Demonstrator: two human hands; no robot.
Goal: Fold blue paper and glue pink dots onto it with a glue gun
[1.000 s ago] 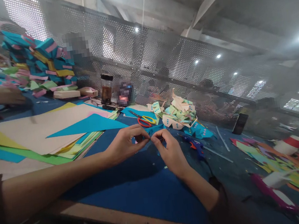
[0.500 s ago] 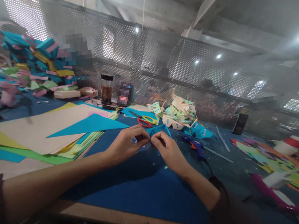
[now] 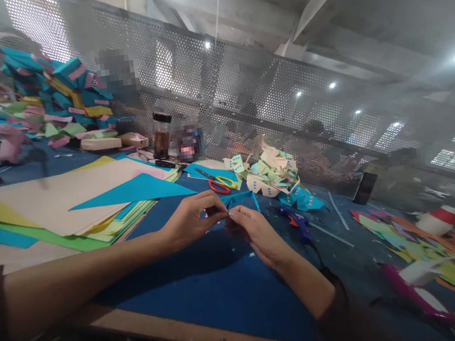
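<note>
Head view, movement since half a second earlier: the right hand (image 3: 261, 236) had turned and its fingers had straightened, while the left hand (image 3: 194, 219) had stayed in place.
Blue paper: a narrow bright-blue folded paper piece (image 3: 239, 197) lay just beyond the meeting point of the two hands, a thin strip slanting down at its right end.
Cover: both hands stood in front of it and hid its near part.
Beyond: metal scissors with red and yellow handles (image 3: 214, 180) lay near the paper, and a heap of cream and pale-green folded paper with blue dots (image 3: 273, 167) sat farther right.
Right side: a blue glue gun with an orange trigger (image 3: 300, 225) lay near the right hand, with a thin clear stick (image 3: 339, 211) past it.
Left side: a flat blue paper triangle (image 3: 133, 191) rested on a stack of cream, yellow and green sheets (image 3: 55, 199).
Surface: the dark-blue tabletop (image 3: 210, 296) ran beneath.
Left hand: thumb and forefinger curved into a ring, tips pinched together.
Right hand: thumb and forefinger pinched, tips meeting the left's; anything between them was too small to tell.
</note>
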